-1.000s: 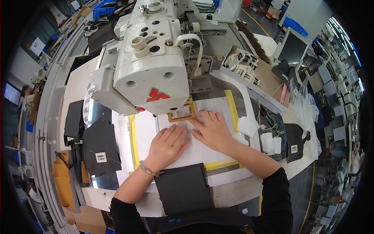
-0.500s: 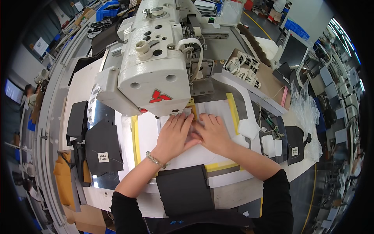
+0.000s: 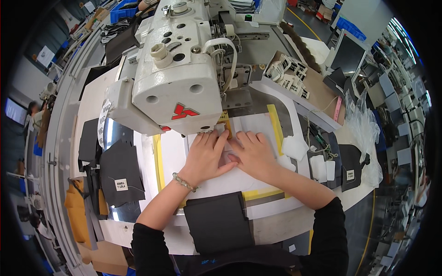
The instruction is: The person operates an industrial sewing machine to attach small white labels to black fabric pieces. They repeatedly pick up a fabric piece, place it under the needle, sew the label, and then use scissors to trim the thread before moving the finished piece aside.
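Frame point(image 3: 230, 128): beneath the machine head point(image 3: 177, 89), forward of both palms, above the white sheet point(image 3: 244, 184). Left hand point(image 3: 202, 156) nearer, overlapping it; right hand point(image 3: 253, 158) just beside. Left fingers nearly together, right slightly spread, thumbs inward; any pinch and frame's long axis hidden.

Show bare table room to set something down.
Front table strip between black stack and right sleeve; pale patch left of the machine, above the black pieces. Crowded: right side, with label box, white pads and plastic; before the machine, the left hand and right hand.
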